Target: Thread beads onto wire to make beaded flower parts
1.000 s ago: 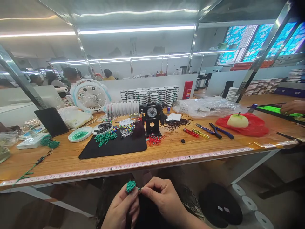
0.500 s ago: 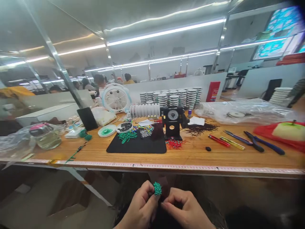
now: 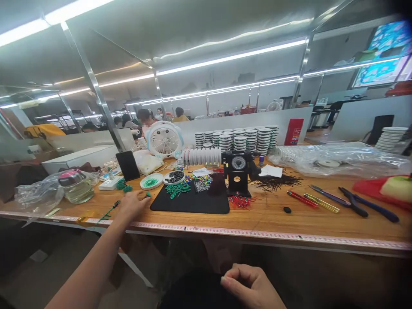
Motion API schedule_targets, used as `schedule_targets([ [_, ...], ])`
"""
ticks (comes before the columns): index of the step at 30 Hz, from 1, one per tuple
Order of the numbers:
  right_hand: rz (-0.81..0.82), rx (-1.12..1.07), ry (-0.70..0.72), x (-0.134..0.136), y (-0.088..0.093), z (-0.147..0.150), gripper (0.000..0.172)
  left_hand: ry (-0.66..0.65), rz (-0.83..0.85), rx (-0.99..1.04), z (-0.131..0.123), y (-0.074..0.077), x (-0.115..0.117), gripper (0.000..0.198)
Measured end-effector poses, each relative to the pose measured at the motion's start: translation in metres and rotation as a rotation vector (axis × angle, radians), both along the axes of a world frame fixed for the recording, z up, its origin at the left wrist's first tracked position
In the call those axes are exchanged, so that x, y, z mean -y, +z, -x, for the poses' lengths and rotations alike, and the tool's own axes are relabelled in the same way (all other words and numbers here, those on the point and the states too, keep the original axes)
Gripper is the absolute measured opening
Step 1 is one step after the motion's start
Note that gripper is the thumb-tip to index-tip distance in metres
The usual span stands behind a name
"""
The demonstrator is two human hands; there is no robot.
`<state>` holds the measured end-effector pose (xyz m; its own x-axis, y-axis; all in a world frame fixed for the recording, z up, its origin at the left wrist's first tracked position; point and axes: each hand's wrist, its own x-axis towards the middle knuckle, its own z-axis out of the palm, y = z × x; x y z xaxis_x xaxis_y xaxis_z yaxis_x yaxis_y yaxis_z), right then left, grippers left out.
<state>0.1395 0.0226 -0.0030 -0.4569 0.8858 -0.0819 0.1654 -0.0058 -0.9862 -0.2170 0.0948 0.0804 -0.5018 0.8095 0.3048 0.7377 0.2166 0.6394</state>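
My left hand (image 3: 132,206) reaches over the left part of the table. At its fingertips is a small green beaded piece (image 3: 148,194), mostly covered by the fingers, just left of the black mat (image 3: 189,206). Two green beaded clusters (image 3: 124,185) lie just beyond the hand. My right hand (image 3: 249,283) hovers in front of the table edge, thumb and forefinger pinched together; whatever lies between them is too small to make out. Green sticks (image 3: 177,190) are piled on the mat beside a white dish of green beads (image 3: 151,181) and a dish of black beads (image 3: 174,177).
A black device with a dial (image 3: 238,169) stands behind the mat, with white spools (image 3: 240,143) stacked beyond. Pliers (image 3: 354,201) and red and yellow tubes (image 3: 302,198) lie right. A glass jar (image 3: 75,186) stands left. A tape measure (image 3: 225,231) runs along the front edge.
My left hand has moved from beside the right hand up and left onto the table, carrying the green beaded piece. My right hand stays low, still pinched. The view has shifted slightly.
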Motion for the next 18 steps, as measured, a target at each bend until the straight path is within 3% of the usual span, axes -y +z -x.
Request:
schedule_targets([
  [3,0.022,-0.077,-0.041,0.002,0.006,0.001,0.031,-0.033,-0.119,0.024,-0.05,-0.004,0.033,0.037],
  [4,0.022,-0.102,-0.055,0.003,0.008,0.001,0.03,-0.172,-0.04,0.142,-0.071,-0.006,0.047,0.033],
  [6,0.014,-0.136,-0.079,0.004,0.01,0.002,0.03,-0.608,0.321,0.414,-0.116,-0.016,0.072,0.027],
  [7,0.011,-0.149,-0.087,0.005,0.01,0.003,0.03,-0.719,0.447,0.539,-0.136,-0.024,0.082,0.024],
  [11,0.029,-0.17,-0.083,0.009,0.007,0.002,0.03,-0.708,0.317,0.927,-0.187,-0.061,0.096,0.023],
  [14,0.077,-0.168,-0.063,0.011,0.004,0.0,0.031,-0.758,0.249,1.124,-0.196,-0.081,0.094,0.025],
  [18,0.067,-0.134,-0.008,0.011,-0.001,-0.001,0.025,-0.728,0.269,1.28,-0.199,-0.093,0.091,0.034],
])
